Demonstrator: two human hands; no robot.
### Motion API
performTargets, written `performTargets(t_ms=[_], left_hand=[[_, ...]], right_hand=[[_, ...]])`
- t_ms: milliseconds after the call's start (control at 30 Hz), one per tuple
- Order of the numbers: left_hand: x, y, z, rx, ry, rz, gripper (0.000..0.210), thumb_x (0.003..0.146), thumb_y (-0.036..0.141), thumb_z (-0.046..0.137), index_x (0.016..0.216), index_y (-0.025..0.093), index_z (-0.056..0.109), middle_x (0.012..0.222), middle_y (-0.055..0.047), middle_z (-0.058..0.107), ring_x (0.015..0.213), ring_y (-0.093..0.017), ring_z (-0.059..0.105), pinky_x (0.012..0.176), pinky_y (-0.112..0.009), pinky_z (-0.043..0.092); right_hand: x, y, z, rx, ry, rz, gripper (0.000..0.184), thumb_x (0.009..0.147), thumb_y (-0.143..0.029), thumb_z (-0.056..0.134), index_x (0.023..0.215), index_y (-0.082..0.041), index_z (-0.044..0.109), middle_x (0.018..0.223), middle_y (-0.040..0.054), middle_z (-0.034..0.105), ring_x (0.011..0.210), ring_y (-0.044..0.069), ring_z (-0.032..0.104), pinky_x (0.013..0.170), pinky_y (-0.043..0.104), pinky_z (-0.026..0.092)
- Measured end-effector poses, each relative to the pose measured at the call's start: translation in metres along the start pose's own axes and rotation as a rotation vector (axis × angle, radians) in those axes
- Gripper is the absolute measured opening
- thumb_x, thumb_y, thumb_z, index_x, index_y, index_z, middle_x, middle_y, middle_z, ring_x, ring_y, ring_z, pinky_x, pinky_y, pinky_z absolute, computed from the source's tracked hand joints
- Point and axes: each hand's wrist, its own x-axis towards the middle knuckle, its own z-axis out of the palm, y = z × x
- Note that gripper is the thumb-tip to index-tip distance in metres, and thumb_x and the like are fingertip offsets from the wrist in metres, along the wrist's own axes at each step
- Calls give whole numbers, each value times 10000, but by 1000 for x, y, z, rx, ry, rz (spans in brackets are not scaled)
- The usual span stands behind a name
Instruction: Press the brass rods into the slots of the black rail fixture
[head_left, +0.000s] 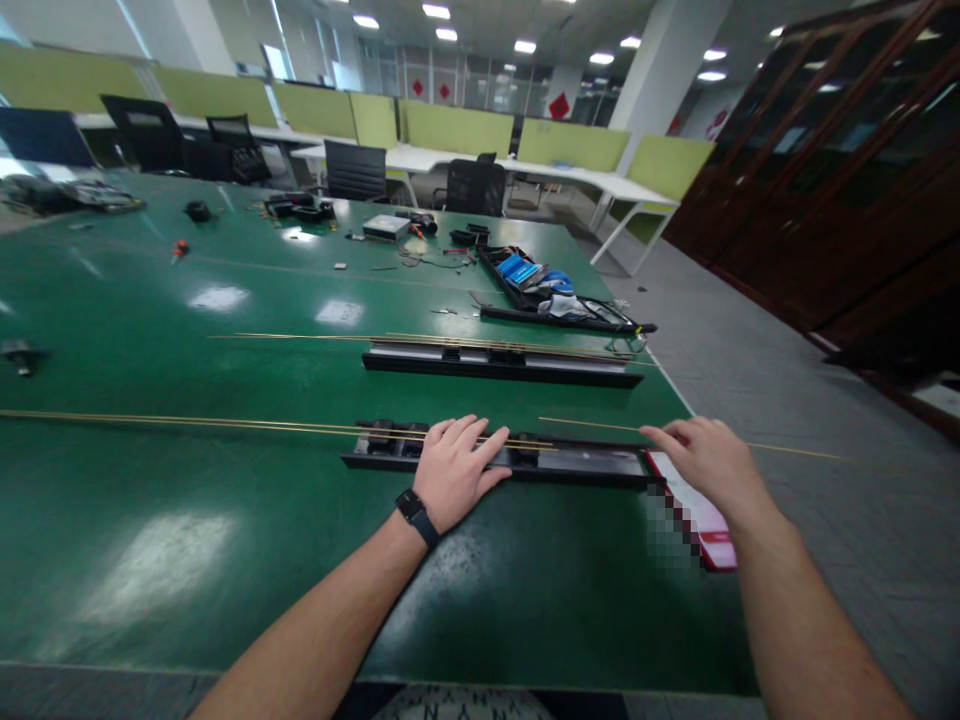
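Observation:
My left hand (459, 468), with a dark watch on its wrist, lies fingers spread over the near black channel (592, 462) and the thin brass-coloured rods (247, 425) on it. These rods reach far out to the left over the table. Dark blocks (381, 434) sit inside the channel. My right hand (705, 458) is closed on a single thin brass-coloured rod (795, 450) beyond the channel's right end. That rod runs out on both sides of the fingers, its left tip above the channel. Under the right hand lies a white and red flat item (694, 500), partly covered.
A second black channel (502, 368) with thin rods across it lies farther back on the green table (187, 600). Behind it is a black tray (517, 280) with blue and white items. Tools and small parts are scattered farther off. The table's right edge is close by.

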Motion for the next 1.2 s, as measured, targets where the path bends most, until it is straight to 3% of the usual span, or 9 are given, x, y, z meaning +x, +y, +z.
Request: performTargets(t_ms=[133,300,467,633,967,1200], left_hand=[[0,-1,0,-7,0,1,479,960,542,626,1384,319,609,1361,-78,686,1315,-287,580,1071,-494,402],[-1,-3,1,-15,13,4,481,957,553,624,1378,321,603,1351,-69,687,1309,-284,581,1073,-490,399],[-1,-4,1,-18,26,7,482,958,550,623,1380,319,589,1350,-68,680,1309,-279,577,1059,-485,408],[-2,-5,1,-27,26,12,495,949,554,636,1371,301,586,1337,-74,679,1317,-279,567,1068,-487,405],[-2,-7,-1,-50,37,8,467,924,551,672,1303,285,614,1291,-92,677,1276,-295,575,1050,-490,421],[0,-9,0,-49,60,18,438,918,563,673,1215,241,656,1273,-90,678,1251,-290,575,1048,-482,430]], right_hand=[[25,-33,-12,-47,18,-32,594,958,-704,455,853,-228,795,869,100,705,872,257,590,752,369,407],[57,-107,-14,-55,47,-118,655,981,-723,391,840,-222,789,884,104,717,887,246,623,717,339,396],[81,-189,-3,-4,-80,-223,695,998,-719,344,883,-200,792,894,123,751,872,228,670,741,308,432],[99,-251,11,19,-175,-288,667,993,-720,372,944,-209,799,1011,128,774,965,237,698,841,304,477],[120,-330,28,30,-304,-319,744,971,-767,353,1040,-181,806,1119,168,766,1065,263,709,934,318,502],[131,-374,35,95,-381,-410,435,1013,-543,529,1021,-191,783,1137,118,755,1120,241,686,989,315,505]])
